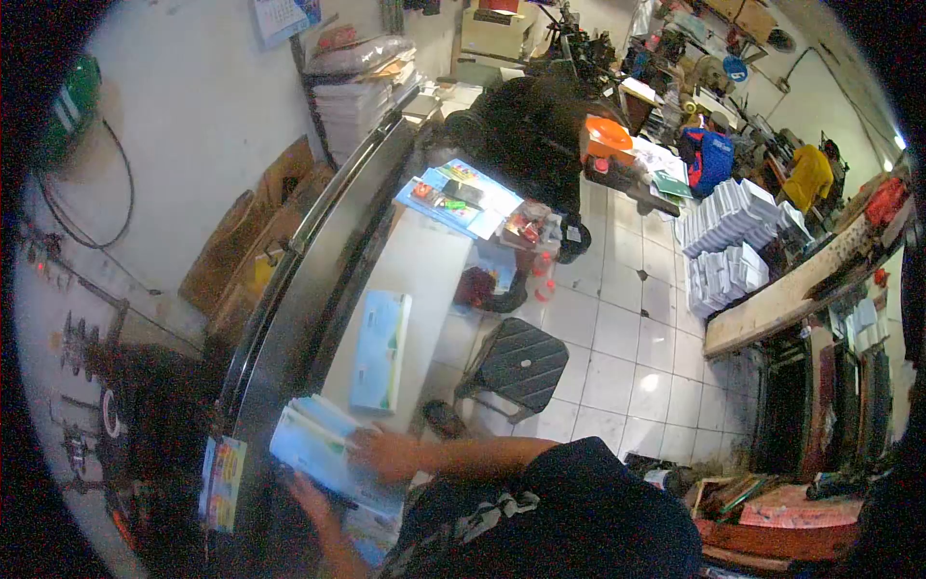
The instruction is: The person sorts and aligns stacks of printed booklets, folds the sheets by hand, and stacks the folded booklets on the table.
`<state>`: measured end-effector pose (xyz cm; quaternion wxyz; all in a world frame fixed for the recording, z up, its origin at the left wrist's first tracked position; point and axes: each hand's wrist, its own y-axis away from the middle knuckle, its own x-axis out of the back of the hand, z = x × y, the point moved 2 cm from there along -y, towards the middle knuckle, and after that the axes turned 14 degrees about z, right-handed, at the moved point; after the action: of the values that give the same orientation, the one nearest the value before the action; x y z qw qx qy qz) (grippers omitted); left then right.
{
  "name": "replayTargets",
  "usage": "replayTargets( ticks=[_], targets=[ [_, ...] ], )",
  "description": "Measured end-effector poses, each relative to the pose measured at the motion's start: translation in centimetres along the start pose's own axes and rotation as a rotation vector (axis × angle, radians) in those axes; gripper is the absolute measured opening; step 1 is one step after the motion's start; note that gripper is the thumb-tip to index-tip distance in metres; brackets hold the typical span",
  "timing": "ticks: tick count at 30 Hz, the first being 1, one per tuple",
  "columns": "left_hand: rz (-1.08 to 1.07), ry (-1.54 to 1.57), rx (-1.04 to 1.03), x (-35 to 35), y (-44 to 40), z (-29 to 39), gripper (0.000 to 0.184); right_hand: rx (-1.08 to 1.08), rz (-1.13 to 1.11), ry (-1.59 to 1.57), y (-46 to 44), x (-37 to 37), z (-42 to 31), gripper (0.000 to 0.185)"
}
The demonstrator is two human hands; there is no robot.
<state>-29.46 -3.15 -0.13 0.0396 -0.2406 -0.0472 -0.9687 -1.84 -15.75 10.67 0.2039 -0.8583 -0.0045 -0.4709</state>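
A thick bundle of light-blue printed sheets [313, 446] lies on the near end of the long pale worktop [422, 270]. My right hand [381, 454] grips the bundle at its right end, fingers bent over the edge. Below it, my left hand [313, 502] rests against the bundle's near edge with its fingers stretched out. More blue sheets [371, 531] lie beneath my hands, partly hidden by my forearms. Further along the worktop is a separate flat blue sheet pile [379, 349].
Colourful printed sheets [463, 198] with small items cover the worktop's far end, near a person in dark clothes [526, 130]. A dark metal rail [318, 241] runs along the left. A black stool [521, 365] stands at right; white paper stacks [728, 246] stand beyond.
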Motion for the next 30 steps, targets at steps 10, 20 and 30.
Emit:
replayTargets(
  ticks=[10,20,30],
  targets=[
    [0.197,0.218,0.259,0.9,0.1,3.1,0.062,-0.356,0.154,0.045,8.3,2.1,7.2,0.063],
    [0.678,-0.785,-0.468,6.8,0.5,-2.1,0.054,-0.849,0.101,0.021,25.5,9.1,10.4,0.058],
    [0.909,-0.193,-0.367,-0.3,17.3,17.6,0.064,-1.213,0.847,-0.706,45.7,38.9,1.8,0.032]
  ],
)
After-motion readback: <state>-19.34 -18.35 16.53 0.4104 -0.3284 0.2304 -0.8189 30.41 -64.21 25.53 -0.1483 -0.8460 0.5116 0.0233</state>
